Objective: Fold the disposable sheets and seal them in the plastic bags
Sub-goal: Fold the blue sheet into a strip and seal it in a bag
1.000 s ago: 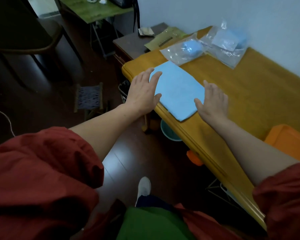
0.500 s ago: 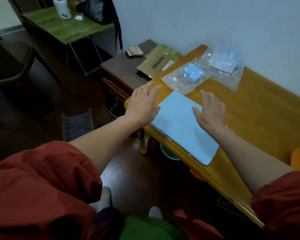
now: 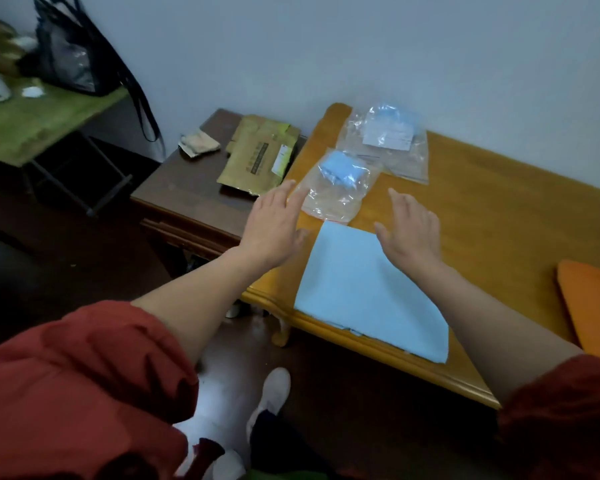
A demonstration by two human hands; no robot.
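Both empty with fingers straight, left grip (image 3: 274, 226) hovers just off the far-left corner of the folded blue sheet (image 3: 368, 292), right grip (image 3: 411, 230) over its far edge; sheet's long axis follows the surface (image 3: 499, 220) front edge, plastic bag (image 3: 336, 188) just beyond, nearer the left.

Tight at the far end, loads of room on the right

The near bag (image 3: 336, 188) lies just past the blue sheet (image 3: 361, 289), with the far bag (image 3: 388, 143) behind it up against the wall (image 3: 361, 46), so that corner of the table (image 3: 506, 216) is crowded. The left hand (image 3: 274, 226) and right hand (image 3: 413, 230), fingers straight, flank the sheet's far end. Bare wood stretches from the sheet to the orange thing (image 3: 593, 306).
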